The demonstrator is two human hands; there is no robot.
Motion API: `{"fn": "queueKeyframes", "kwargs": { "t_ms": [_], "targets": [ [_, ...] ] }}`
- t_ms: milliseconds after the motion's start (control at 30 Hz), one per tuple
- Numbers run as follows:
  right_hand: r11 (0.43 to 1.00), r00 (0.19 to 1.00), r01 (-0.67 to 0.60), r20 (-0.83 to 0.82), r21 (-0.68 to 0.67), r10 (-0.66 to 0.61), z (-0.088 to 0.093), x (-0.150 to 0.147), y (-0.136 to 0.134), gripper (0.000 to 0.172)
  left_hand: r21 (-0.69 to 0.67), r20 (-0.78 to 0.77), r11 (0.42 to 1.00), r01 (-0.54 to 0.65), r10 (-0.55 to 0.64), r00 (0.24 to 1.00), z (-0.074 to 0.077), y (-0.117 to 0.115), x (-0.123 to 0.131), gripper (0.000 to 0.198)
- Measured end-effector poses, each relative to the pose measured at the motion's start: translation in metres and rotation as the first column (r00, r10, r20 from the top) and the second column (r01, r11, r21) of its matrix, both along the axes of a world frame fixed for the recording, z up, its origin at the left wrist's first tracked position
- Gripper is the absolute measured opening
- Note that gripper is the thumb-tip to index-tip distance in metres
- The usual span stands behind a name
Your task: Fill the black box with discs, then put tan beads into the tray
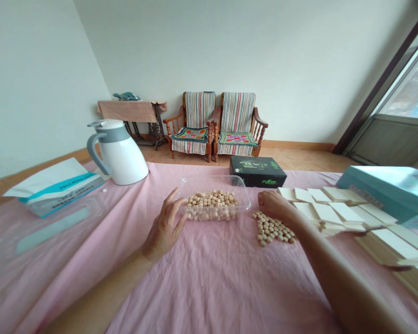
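Note:
A clear plastic container [243, 197] in the middle of the table holds many small round tan pieces [212, 199]. My left hand [165, 225] is at its left side, fingers apart, with fingertips at the container's wall. More of the round pieces [273, 230] lie loose on the pink cloth to the right. Over the far edge of that pile is my right hand [273, 204], its fingers curled in; whatever they hold, if anything, is hidden.
Stacked pale square cards [329, 211] and a light blue box [386, 188] stand right. Behind is a black box [257, 170]. A white jug [125, 157], a tissue pack [64, 190] and a clear lid [52, 227] are left, on the pink cloth [202, 278].

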State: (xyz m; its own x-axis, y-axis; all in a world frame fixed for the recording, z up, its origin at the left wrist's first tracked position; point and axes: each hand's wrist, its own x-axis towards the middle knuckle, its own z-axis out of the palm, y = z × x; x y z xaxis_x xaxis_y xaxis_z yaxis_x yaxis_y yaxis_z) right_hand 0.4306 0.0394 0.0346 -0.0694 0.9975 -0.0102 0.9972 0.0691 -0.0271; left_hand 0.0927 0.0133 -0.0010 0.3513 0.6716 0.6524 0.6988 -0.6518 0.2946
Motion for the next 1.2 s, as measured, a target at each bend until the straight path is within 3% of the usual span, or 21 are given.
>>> {"fn": "queueKeyframes", "kwargs": {
  "t_ms": [100, 167, 267, 333, 367, 400, 433, 500, 533, 600, 667, 733, 1200],
  "targets": [
    [0.983, 0.993, 0.032, -0.120, 0.180, -0.011, 0.007, 0.001, 0.004, 0.019, 0.004, 0.000, 1.000, -0.001, 0.001, 1.000, 0.000, 0.000, 0.000, 0.036],
    [0.946, 0.941, 0.043, -0.331, 0.322, 0.070, 0.015, -0.005, 0.003, 0.016, 0.007, -0.001, 1.000, -0.005, 0.005, 1.000, 0.000, 0.000, 0.000, 0.036],
    [0.927, 0.688, -0.012, -0.670, 0.374, 0.279, 0.027, -0.020, -0.001, 0.016, 0.000, -0.002, 1.000, -0.005, 0.005, 1.000, 0.000, 0.001, 0.001, 0.037],
    [0.928, 0.507, -0.051, -0.791, 0.369, 0.343, 0.032, -0.027, -0.004, 0.023, -0.005, -0.004, 1.000, -0.004, 0.004, 1.000, 0.000, 0.001, 0.000, 0.037],
    [0.927, 0.470, -0.042, -0.812, 0.372, 0.347, 0.034, -0.028, -0.004, 0.024, -0.004, -0.005, 1.000, -0.004, 0.004, 1.000, 0.000, 0.001, 0.000, 0.037],
    [0.927, 0.486, -0.015, -0.807, 0.375, 0.335, 0.034, -0.027, -0.005, 0.024, -0.002, -0.005, 1.000, -0.005, 0.005, 1.000, 0.000, 0.001, 0.000, 0.037],
    [0.925, 0.556, 0.020, -0.773, 0.378, 0.304, 0.034, -0.025, -0.005, 0.022, 0.000, -0.004, 1.000, -0.006, 0.006, 1.000, 0.000, 0.001, 0.000, 0.036],
    [0.937, 0.770, 0.030, -0.606, 0.349, 0.201, 0.032, -0.018, -0.006, 0.017, 0.002, -0.003, 1.000, -0.009, 0.009, 1.000, 0.000, 0.001, 0.000, 0.036],
    [0.955, 0.862, 0.002, -0.485, 0.296, 0.149, 0.029, -0.014, -0.006, 0.015, 0.002, -0.003, 1.000, -0.010, 0.010, 1.000, 0.000, 0.001, 0.000, 0.036],
    [0.989, 0.962, -0.088, -0.247, 0.120, 0.116, 0.023, -0.010, -0.008, 0.013, 0.004, -0.004, 1.000, -0.011, 0.011, 1.000, 0.001, 0.000, 0.000, 0.036],
    [0.987, 0.984, -0.150, -0.105, -0.051, 0.144, 0.016, -0.010, -0.010, 0.015, 0.007, -0.006, 1.000, -0.009, 0.009, 1.000, 0.001, 0.000, 0.000, 0.037],
    [0.977, 0.985, -0.173, -0.049, -0.123, 0.168, 0.010, -0.013, -0.010, 0.019, 0.009, -0.008, 1.000, -0.004, 0.005, 1.000, 0.002, 0.000, 0.000, 0.036],
    [0.974, 0.984, -0.172, -0.073, -0.147, 0.163, 0.008, -0.010, -0.007, 0.015, 0.008, -0.008, 1.000, -0.003, 0.003, 1.000, 0.001, 0.000, 0.000, 0.038]
  ]
}}
